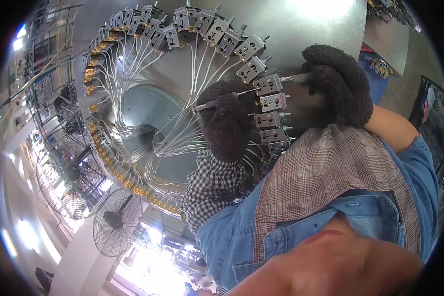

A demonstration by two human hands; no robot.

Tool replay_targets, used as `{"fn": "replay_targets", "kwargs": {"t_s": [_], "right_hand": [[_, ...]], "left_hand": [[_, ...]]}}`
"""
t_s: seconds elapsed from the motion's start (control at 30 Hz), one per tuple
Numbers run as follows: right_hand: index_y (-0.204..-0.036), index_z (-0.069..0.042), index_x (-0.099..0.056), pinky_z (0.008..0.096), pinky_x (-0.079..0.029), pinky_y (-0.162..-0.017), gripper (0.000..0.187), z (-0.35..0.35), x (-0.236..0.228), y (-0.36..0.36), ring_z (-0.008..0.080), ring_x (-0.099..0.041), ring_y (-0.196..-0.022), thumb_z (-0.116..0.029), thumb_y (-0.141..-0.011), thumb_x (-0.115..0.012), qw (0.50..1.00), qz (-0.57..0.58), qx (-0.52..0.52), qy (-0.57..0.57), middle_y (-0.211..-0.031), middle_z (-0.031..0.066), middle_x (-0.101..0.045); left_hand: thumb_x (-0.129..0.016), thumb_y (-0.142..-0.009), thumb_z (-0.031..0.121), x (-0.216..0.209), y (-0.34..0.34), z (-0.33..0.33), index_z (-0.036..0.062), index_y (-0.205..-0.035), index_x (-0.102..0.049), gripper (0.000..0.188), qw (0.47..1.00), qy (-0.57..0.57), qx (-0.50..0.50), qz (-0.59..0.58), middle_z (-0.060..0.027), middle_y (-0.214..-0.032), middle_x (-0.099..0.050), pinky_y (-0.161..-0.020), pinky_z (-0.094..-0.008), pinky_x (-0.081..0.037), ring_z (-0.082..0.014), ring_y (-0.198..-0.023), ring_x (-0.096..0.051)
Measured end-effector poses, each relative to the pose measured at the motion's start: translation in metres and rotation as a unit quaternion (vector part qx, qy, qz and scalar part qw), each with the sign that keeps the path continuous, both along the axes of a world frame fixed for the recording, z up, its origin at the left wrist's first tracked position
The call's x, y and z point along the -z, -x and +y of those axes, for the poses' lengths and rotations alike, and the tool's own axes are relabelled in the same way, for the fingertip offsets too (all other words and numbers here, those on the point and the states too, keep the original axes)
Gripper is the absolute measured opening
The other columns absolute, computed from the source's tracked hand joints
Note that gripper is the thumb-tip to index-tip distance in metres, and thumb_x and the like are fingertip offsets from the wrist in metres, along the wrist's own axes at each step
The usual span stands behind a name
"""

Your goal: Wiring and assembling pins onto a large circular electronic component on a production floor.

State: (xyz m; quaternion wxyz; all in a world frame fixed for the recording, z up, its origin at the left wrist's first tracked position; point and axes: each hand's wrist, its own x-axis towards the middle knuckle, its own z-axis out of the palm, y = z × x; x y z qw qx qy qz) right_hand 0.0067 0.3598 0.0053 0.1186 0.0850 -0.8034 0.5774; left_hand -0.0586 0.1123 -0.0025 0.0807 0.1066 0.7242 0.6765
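Both hands wear dark knitted gloves. My left hand (pixel 224 126) is closed around a thin screwdriver (pixel 239 93), whose tip reaches the side of a silver capillary thermostat (pixel 268 85). On the other side of that thermostat is my right hand (pixel 340 81), its fingers curled in. A blurred grey piece between those fingers and the thermostat's shaft (pixel 286 79) is too unclear to name. More box-shaped thermostats, such as one just below (pixel 273 102), stand in a curved row along the round metal table. Thin silvery tubes run from them toward the table's middle.
The round metal table (pixel 301 29) carries a ring of thermostats with brass-coloured ends (pixel 128 183) along its left edge. Bundled tubes (pixel 175 145) cross its recessed centre. A pedestal fan (pixel 114 217) stands at lower left. Another table (pixel 387 42) with parts lies at upper right.
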Motion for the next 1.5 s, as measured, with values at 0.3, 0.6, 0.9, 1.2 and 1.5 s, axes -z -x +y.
{"fn": "replay_targets", "kwargs": {"t_s": [0.3,0.6,0.9,1.2,1.5], "right_hand": [[-0.125,0.002,-0.053,0.0308,-0.054,-0.074,0.032,-0.005,-0.006,-0.002,0.021,-0.064,-0.086,-0.012,-0.097,-0.05,0.998,-0.021,-0.008,0.066,-0.121,0.0177,-0.057],[-0.129,0.0,-0.052,0.0285,-0.054,-0.072,0.036,-0.005,-0.009,0.001,0.0175,-0.064,-0.082,-0.016,-0.097,-0.052,0.978,-0.116,0.001,0.173,-0.113,0.0153,-0.062],[-0.13,-0.002,-0.051,0.0285,-0.054,-0.074,0.038,0.001,-0.01,0.014,0.0181,-0.064,-0.091,-0.013,-0.094,-0.055,0.987,0.098,-0.019,-0.124,-0.114,0.0134,-0.062],[-0.127,-0.004,-0.053,0.0311,-0.054,-0.079,0.033,0.0,-0.026,0.011,0.02,-0.062,-0.096,-0.013,-0.095,-0.053,0.99,-0.14,-0.003,0.019,-0.119,0.0136,-0.058],[-0.126,-0.008,-0.054,0.0355,-0.054,-0.087,0.035,0.007,-0.01,0.008,0.0281,-0.06,-0.108,-0.008,-0.091,-0.058,0.99,-0.141,0.005,-0.006,-0.124,0.0167,-0.057]], "left_hand": [[-0.064,-0.084,0.017,0.001,0.005,-0.003,0.0013,-0.097,-0.055,0.023,0.999,0.003,0.023,-0.049,-0.0112,-0.089,-0.062,-0.062,-0.0294,-0.05,-0.0191,-0.074,-0.059],[-0.067,-0.081,0.013,-0.009,-0.002,0.005,0.0019,-0.101,-0.053,0.027,0.945,-0.262,-0.001,-0.197,-0.0143,-0.096,-0.063,-0.069,-0.0349,-0.054,-0.0258,-0.08,-0.063],[-0.066,-0.082,0.01,-0.013,0.002,0.005,0.0015,-0.106,-0.053,0.029,0.881,-0.388,0.02,-0.269,-0.0172,-0.101,-0.062,-0.078,-0.0397,-0.056,-0.0291,-0.088,-0.064],[-0.063,-0.084,0.009,-0.012,0.001,0.006,0.0021,-0.11,-0.052,0.028,0.882,-0.392,0.014,-0.262,-0.0169,-0.103,-0.062,-0.078,-0.0392,-0.055,-0.0282,-0.088,-0.063],[-0.066,-0.083,0.008,-0.009,0.009,0.002,0.0031,-0.11,-0.054,0.03,0.956,-0.225,0.073,-0.174,-0.0152,-0.101,-0.062,-0.071,-0.0369,-0.055,-0.0256,-0.083,-0.062]]}}
